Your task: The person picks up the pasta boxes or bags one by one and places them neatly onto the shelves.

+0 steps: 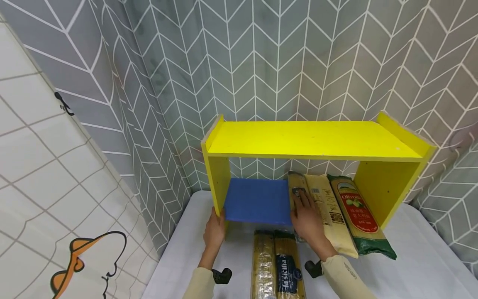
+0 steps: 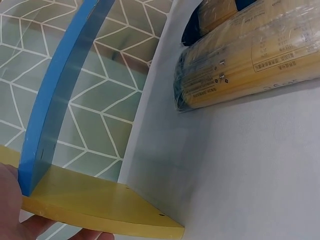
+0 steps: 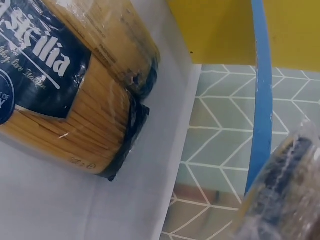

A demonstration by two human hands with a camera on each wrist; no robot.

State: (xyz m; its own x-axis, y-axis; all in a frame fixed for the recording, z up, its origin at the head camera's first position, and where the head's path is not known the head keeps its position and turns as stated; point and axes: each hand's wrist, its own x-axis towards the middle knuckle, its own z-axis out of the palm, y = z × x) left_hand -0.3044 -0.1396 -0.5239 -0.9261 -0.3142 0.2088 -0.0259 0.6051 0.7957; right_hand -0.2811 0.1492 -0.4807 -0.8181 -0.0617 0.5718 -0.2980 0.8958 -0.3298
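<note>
A yellow shelf unit [image 1: 313,139] with a blue lower board [image 1: 257,201] stands on the white table. My left hand [image 1: 214,232] grips the front edge of its left side panel [image 2: 105,200], thumb and fingers on opposite faces. On the blue board, my right hand [image 1: 308,218] lies over a clear-wrapped spaghetti pack [image 1: 296,182], fingers extended along its top; this pack [image 3: 285,195] shows at the lower right of the right wrist view. Beside it lie a cream noodle pack [image 1: 328,207] and a green-and-red Olivoila pack [image 1: 358,207], their near ends overhanging the board.
Two more spaghetti packs lie side by side on the table in front: one with a plain clear wrapper [image 1: 264,265] and one with a dark blue label [image 1: 286,270]. A grey patterned curtain [image 1: 261,62] hangs behind the shelf, and a white tiled-print cloth [image 1: 56,166] is on the left.
</note>
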